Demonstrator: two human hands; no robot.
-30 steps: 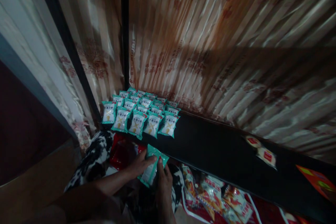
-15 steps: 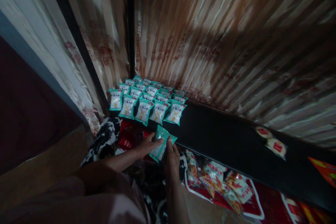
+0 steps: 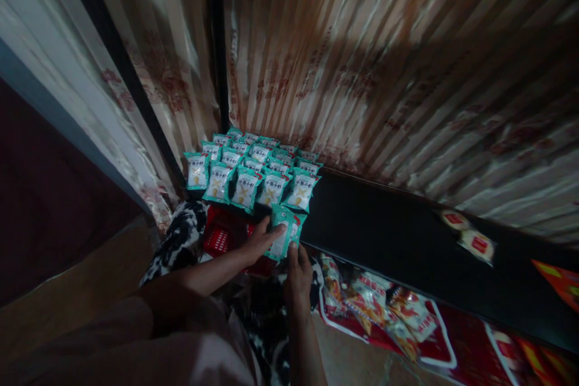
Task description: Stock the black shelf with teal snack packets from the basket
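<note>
A teal snack bag is held between both hands at the front edge of the black shelf. My left hand grips its left side, thumb across the front. Around its lower right edge are the closed fingers of my right hand. Just beyond the held bag, several rows of matching teal and white bags stand upright on the shelf's left end.
Two small cream packets lie farther right on the shelf, with an orange package at the right edge. Below are a red basket and a white-rimmed red basket of snack bags. Pleated curtains hang behind.
Both hands have moved the held bag up and slightly right, closer to the front row. It now looks more upright. The view has shifted a little.
</note>
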